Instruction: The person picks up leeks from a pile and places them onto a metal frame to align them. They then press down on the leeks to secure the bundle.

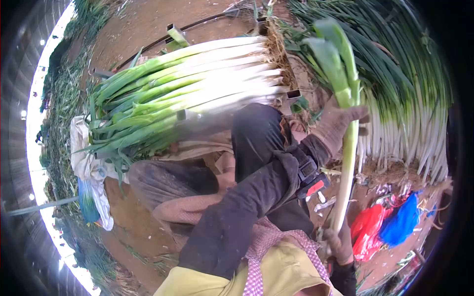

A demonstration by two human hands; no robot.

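We hold one leek (348, 167) on the right of the frame, leaves up and root end down, nearly upright, so that its whole length seems open to view and reach. Our left hand (340, 121) closes round the upper stalk just below the leaves, likely to steady the heavier, floppy end. Our right hand (340, 244), lower right, curls its fingers round the root end. The hands are well apart, joined only by the stalk.

Beyond our knee (259, 133), a row of leeks (222, 81) lies between metal posts (177, 36) in the upper left and centre, roots all to the right, seemingly to keep the ends even. Upper right, a larger heap (407, 118) lies with its roots toward us, probably for easy reach. Below it sit red plastic (368, 229) and blue plastic (401, 224).
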